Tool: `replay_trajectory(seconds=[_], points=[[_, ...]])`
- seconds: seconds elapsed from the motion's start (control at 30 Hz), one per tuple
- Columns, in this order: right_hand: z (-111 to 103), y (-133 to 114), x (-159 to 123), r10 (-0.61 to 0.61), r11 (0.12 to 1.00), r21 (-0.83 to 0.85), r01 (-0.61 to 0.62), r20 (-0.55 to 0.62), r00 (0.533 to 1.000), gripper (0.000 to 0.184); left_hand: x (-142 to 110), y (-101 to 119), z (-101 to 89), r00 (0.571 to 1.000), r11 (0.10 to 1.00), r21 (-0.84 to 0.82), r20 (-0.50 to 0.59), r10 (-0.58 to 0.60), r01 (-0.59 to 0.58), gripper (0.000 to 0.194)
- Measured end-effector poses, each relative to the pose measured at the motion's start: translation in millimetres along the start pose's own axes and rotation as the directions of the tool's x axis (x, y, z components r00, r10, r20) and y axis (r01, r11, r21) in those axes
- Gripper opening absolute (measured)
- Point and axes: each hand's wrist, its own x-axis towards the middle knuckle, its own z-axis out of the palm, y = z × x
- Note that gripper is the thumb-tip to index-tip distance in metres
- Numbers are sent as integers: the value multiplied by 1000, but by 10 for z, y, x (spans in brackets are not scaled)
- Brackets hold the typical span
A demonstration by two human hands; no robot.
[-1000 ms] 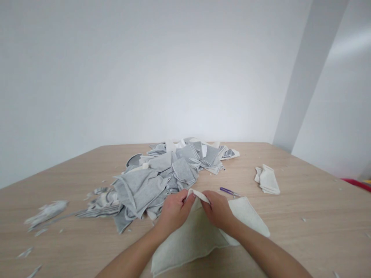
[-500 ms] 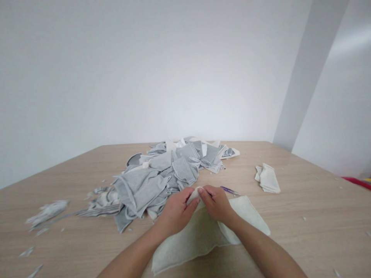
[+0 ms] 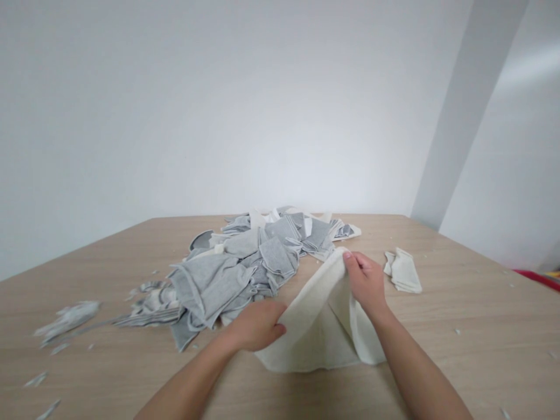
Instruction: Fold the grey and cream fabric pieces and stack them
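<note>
A cream piece of fabric (image 3: 312, 335) hangs between my two hands above the tabletop, its upper edge stretched on a slant. My right hand (image 3: 366, 281) pinches its top corner, with the thumb on the near side. Lower and to the left, my left hand (image 3: 261, 324) is closed on the same edge; some of its fingers are hidden. Part of the cloth folds over beneath my right hand. Just beyond my left hand lies a big heap of grey and off-white fabric pieces (image 3: 219, 280).
A small stack of cream cloth pieces (image 3: 405, 270) lies to the right. Striped grey scraps (image 3: 160, 306) and a pale bundle of trimmings (image 3: 70, 318) lie left of the heap. Tiny bits are scattered on the wooden table (image 3: 476, 326). A white wall (image 3: 280, 116) rises behind it.
My hands have moved apart, the right one up and to the right, the left one down and left. The cloth edge is now drawn out between them. The purple-handled tool is now hidden.
</note>
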Motion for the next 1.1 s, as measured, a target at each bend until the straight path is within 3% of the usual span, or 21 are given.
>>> replay_trajectory(seconds=[0.1,0.2,0.37,0.5,0.6,0.77,1.0,1.1], points=[[-84,36,63,34,999,6,-33,-85,996,41,39,-113,-22,997,996,-82,-61,-46,41,22],[-140,56,107,54,999,6,-54,-166,985,44,108,-206,-56,954,972,-216,-264,-145,88,23],[-171,69,135,80,997,-5,-83,-215,973,45,150,-280,-93,757,927,-367,-582,-296,80,26],[-190,51,129,69,996,-45,-81,-221,973,47,81,-298,-118,604,896,-442,-705,-372,36,24],[-210,23,124,48,995,-75,-67,-233,971,46,22,-296,-161,541,882,-471,-741,-398,5,24],[-226,16,121,20,990,-127,-56,-267,964,46,-61,-216,-239,485,833,-549,-748,-453,-70,24],[-259,-18,183,16,997,-71,-38,-291,957,43,-145,-115,-397,503,616,-736,-659,-560,-279,29],[-300,-119,335,-32,997,-71,13,-278,960,41,-93,-136,-577,470,597,-728,-679,-563,-336,31]])
